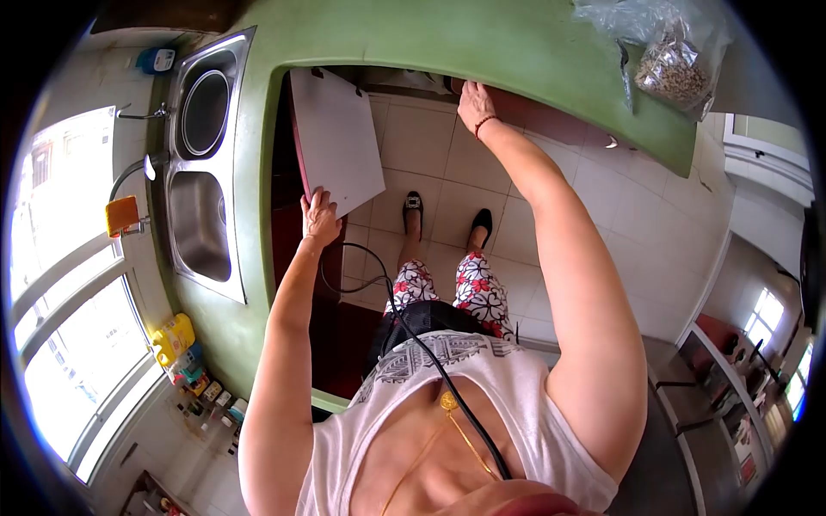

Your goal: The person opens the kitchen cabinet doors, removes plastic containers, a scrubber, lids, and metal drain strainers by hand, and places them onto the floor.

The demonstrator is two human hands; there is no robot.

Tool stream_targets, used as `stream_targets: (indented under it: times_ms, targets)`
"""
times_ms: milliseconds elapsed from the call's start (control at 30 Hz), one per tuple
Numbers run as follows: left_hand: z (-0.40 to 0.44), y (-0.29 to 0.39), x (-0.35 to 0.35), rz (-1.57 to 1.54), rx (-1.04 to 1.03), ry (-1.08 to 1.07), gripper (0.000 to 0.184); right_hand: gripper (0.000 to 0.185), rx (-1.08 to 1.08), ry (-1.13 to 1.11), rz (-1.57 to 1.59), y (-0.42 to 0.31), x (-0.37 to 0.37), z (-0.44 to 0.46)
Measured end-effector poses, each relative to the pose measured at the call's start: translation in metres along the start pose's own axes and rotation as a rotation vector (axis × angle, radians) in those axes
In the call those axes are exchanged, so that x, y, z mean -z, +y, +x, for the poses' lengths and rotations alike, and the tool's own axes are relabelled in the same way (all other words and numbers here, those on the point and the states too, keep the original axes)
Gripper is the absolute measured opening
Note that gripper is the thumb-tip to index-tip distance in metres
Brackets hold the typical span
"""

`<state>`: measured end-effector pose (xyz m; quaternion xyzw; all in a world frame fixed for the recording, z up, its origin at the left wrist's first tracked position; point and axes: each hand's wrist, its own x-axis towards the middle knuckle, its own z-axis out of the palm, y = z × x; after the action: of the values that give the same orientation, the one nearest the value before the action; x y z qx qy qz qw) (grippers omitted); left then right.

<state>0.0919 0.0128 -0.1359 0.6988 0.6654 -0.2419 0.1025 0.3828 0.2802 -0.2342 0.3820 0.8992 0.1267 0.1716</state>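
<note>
My left hand (pixel 321 217) is closed on the outer edge of an open cabinet door (pixel 337 142), whose pale inner face shows below the green counter (pixel 258 103). My right hand (pixel 475 105) reaches to the counter's underside edge, by the top of a dark red cabinet front (pixel 542 116). Its fingertips are partly hidden there, so what they grip cannot be made out. A red bracelet is on the right wrist. Between the two hands, part of the cabinet's inside shows, low and dim.
A double steel sink (pixel 200 225) with a dark round pan (pixel 205 112) is at the left. A plastic bag of brown pieces (pixel 675 73) lies on the counter at the upper right. Bottles (pixel 175 340) stand by the window. A black cable (pixel 413 331) hangs before my body.
</note>
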Motion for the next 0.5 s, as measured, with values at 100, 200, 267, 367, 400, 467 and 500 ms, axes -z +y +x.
stream_targets:
  times_ms: [100, 200, 267, 367, 400, 467, 500]
  targets:
    - [-0.01, -0.019, -0.006, 0.073, -0.025, 0.016, 0.041, 0.028, -0.106, 0.057, 0.343, -0.004, -0.004, -0.005]
    - [-0.016, -0.037, -0.016, 0.178, 0.017, -0.06, 0.041, 0.018, -0.308, 0.107, 0.878, -0.028, -0.028, -0.034]
    - [-0.016, -0.055, -0.046, 0.239, 0.032, -0.019, 0.04, 0.022, -0.386, 0.036, 0.965, -0.038, -0.051, -0.064]
    - [-0.017, -0.063, -0.042, 0.35, 0.021, -0.036, 0.039, 0.025, -0.668, -0.349, 1.083, -0.042, -0.08, -0.111]
    - [-0.02, -0.063, -0.037, 0.393, 0.006, -0.099, 0.038, 0.026, -0.725, -0.473, 1.136, -0.04, -0.095, -0.127]
    - [-0.022, -0.069, -0.052, 0.341, -0.046, -0.01, 0.033, 0.022, -0.841, -0.484, 1.189, -0.033, -0.116, -0.16]
    - [-0.022, -0.071, -0.056, 0.279, -0.079, 0.068, 0.03, 0.021, -0.918, -0.49, 1.219, -0.03, -0.119, -0.175]
